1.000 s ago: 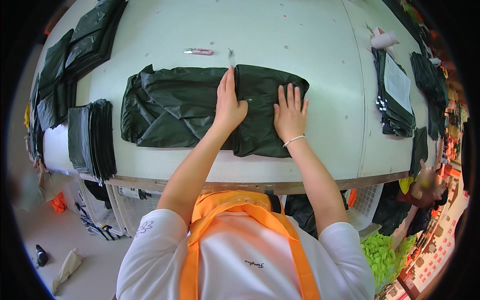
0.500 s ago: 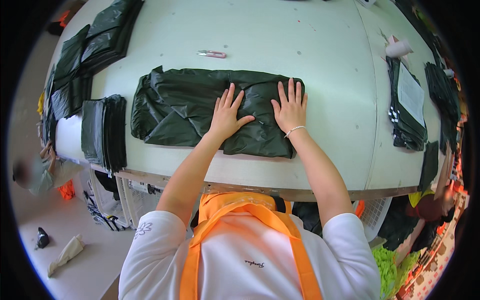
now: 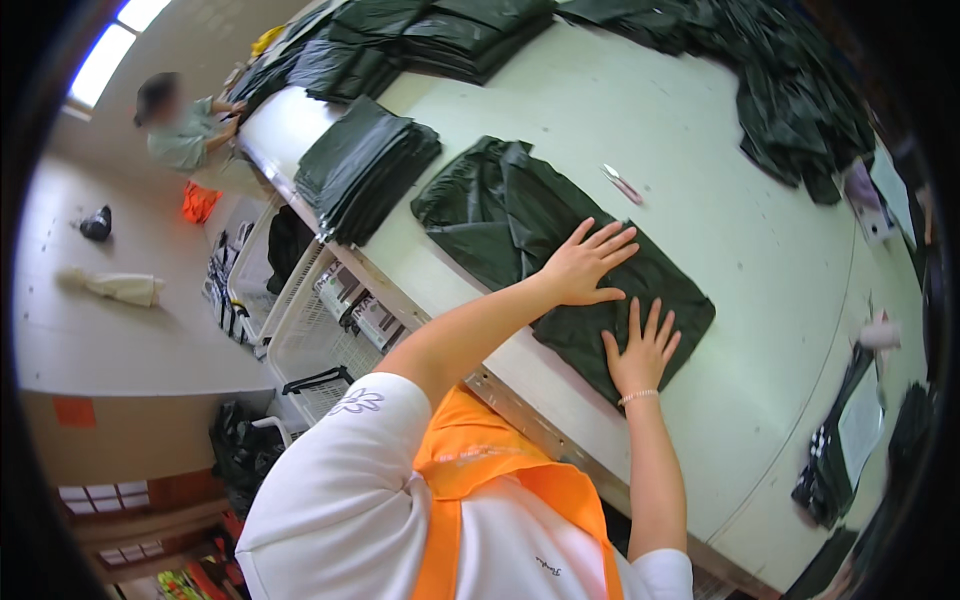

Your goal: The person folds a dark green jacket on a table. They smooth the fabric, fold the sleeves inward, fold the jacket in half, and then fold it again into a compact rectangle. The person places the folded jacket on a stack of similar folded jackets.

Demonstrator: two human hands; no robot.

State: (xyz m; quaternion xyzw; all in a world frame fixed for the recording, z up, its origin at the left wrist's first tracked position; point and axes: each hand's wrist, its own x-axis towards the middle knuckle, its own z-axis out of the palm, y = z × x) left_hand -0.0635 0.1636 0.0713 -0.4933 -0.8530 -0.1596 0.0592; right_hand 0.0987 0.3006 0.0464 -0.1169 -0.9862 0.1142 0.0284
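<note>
A dark green, thin shiny garment [image 3: 480,190] lies folded into a long flat bundle on the pale table. My left hand [image 3: 588,270] is open on it, palm down with fingers spread, close to its far edge. Nearer me, my right hand [image 3: 642,358] also presses flat with fingers apart, over the bundle's right end. A pale bracelet circles the right wrist. Neither hand grips anything. Just beyond the bundle are small pink-handled thread snips [image 3: 622,185].
Left of the bundle stands a stack of folded dark pieces [image 3: 368,165]; more stacks [image 3: 470,40] lie beyond. Loose dark fabric [image 3: 790,90] heaps at the far right. White baskets [image 3: 310,330] are below the table edge. Another person [image 3: 185,130] works at the far left.
The view has turned, so the table now slants. My right hand has shifted toward the bundle's near side, and my left hand toward its far edge. Both stay flat on the garment.
</note>
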